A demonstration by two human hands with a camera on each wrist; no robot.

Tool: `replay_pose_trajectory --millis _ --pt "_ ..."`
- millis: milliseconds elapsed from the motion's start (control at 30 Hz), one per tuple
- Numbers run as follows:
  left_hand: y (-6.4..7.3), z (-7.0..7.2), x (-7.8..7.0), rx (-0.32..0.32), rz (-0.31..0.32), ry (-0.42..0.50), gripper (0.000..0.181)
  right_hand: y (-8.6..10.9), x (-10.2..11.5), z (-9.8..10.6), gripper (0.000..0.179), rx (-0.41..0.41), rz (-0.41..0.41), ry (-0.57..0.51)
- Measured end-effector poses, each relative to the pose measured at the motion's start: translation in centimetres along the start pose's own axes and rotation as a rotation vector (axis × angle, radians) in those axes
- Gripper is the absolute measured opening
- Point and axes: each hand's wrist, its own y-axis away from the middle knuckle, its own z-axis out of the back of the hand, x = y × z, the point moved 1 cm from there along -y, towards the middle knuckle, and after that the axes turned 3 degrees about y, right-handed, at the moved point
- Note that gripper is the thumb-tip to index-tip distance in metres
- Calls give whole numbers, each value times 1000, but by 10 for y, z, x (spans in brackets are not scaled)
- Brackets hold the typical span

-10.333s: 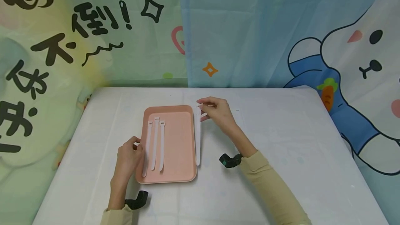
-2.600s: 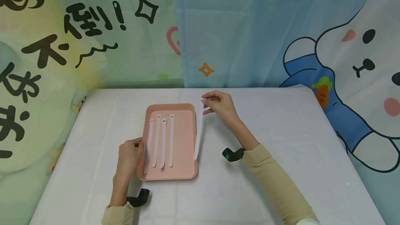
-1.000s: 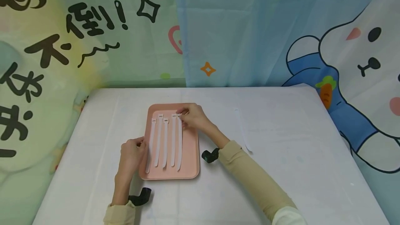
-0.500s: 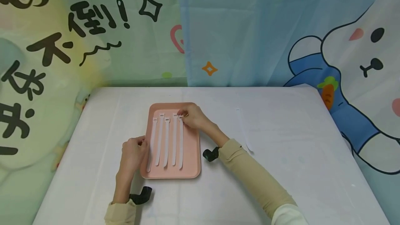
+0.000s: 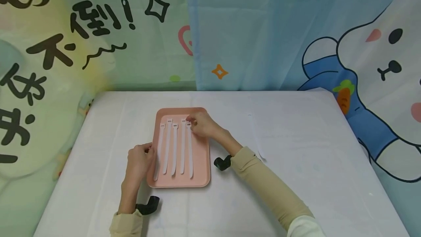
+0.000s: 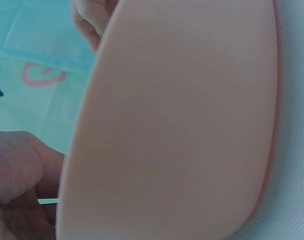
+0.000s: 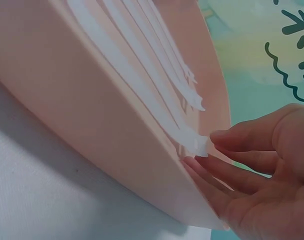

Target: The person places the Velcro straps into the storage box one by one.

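Observation:
On the white table lies a pink tray (image 5: 200, 164), its near side filling much of the left wrist view. Several white plastic knives (image 5: 174, 149) rest in it side by side, slotted ends away from me. My left hand (image 5: 138, 162) holds the tray by its left edge, fingers curled; in the left wrist view the rim partly hides it. My right hand (image 5: 204, 123) is over the tray's far right part, pinching the slotted end of the rightmost plastic knife (image 7: 194, 142) at the fingertips. Its blade lies along the tray floor.
Another white plastic knife (image 5: 258, 142) lies on the white tablecloth (image 5: 296, 138) right of the tray, hard to see and partly hidden by the right sleeve (image 5: 269, 185). A printed cloth backdrop (image 5: 250, 39) hangs behind the table.
Since the earliest frame, two more knives have come into the tray, carried by my right hand from the right. Over the last half second the rightmost knife has turned slightly; my left hand stays put.

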Motion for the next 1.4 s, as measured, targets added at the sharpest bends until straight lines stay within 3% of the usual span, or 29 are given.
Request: replay_pose_trajectory --millis 267,600,933,1100,1400 --pt "1 -1 -2 3 16 1 33 12 2 8 34 -29 -58 -39" --pt "2 0 -2 -16 0 -8 32 33 -5 22 31 -157 -42 -256" --pt "2 0 -2 -19 -12 6 32 44 -37 31 22 -290 -99 -526" --pt "2 0 -3 -39 -6 -8 32 50 -55 36 23 -308 -160 -553" --pt "2 1 -5 -8 12 0 33 64 -83 45 27 -347 -248 -558"
